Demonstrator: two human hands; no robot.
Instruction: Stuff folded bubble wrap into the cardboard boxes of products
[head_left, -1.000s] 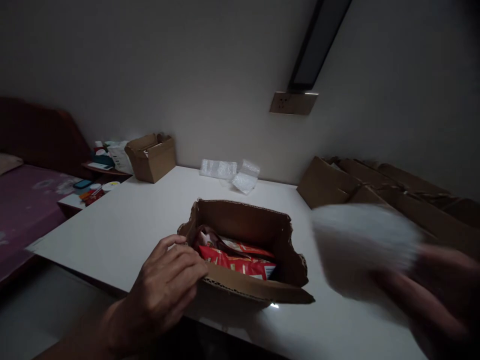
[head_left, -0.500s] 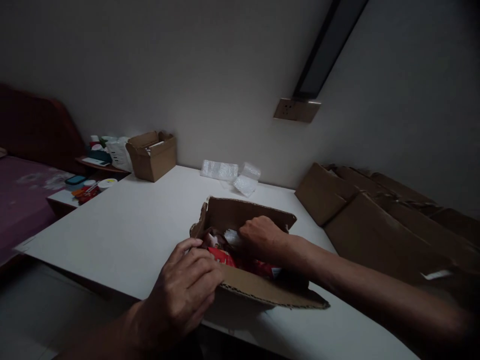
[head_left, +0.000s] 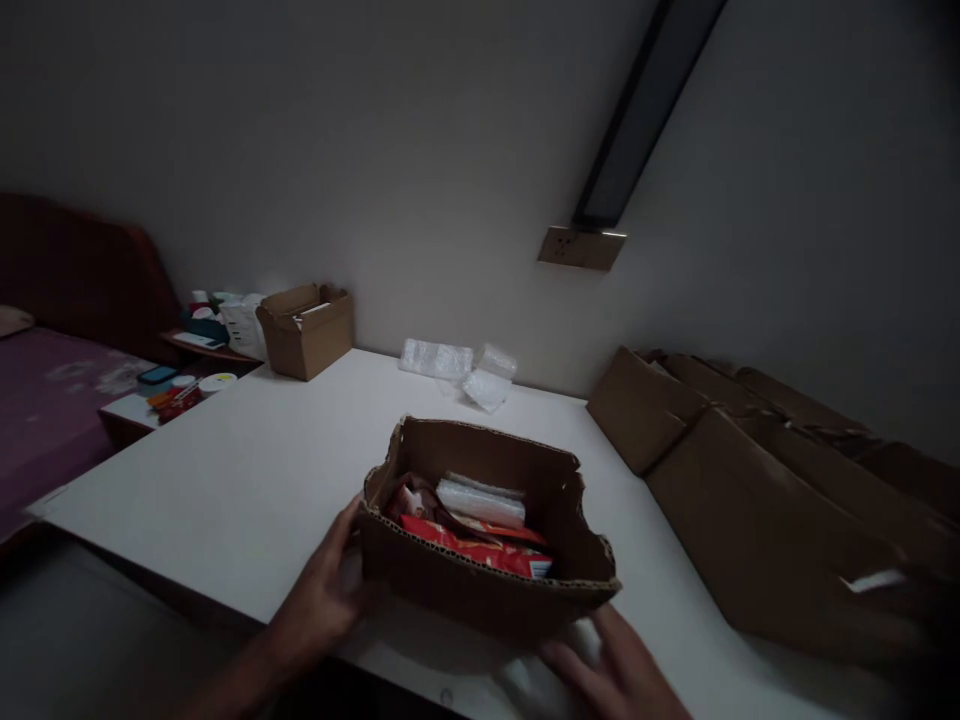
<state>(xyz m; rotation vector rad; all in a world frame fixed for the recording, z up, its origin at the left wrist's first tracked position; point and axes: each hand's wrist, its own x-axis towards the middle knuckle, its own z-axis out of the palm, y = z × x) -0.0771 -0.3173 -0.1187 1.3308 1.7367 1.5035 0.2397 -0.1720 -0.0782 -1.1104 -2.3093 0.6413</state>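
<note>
Cardboard box sits between our two hands, uncovered, its torn rim facing up. The fingers of our left hand curve along its left side; those of our right hand are partly spread by its near right corner. Blur and shadow leave us unable to tell how firmly either hand grips. Inside, just beyond the fingers, red packets lie toward the near wall, with a bubble-wrap bundle behind them.

What worries us most is an uneven hold: if the left fingers bear on the side while the right ones support only a corner, a lift could tilt the box and slide its contents toward one end. The ragged rim could bend or tear if we pull on it alone. The front edge of the white surface seems close under our wrists, so dragging the box nearer might tip it over. Swinging right, we could knock the larger boxes beyond our right fingers.
</note>
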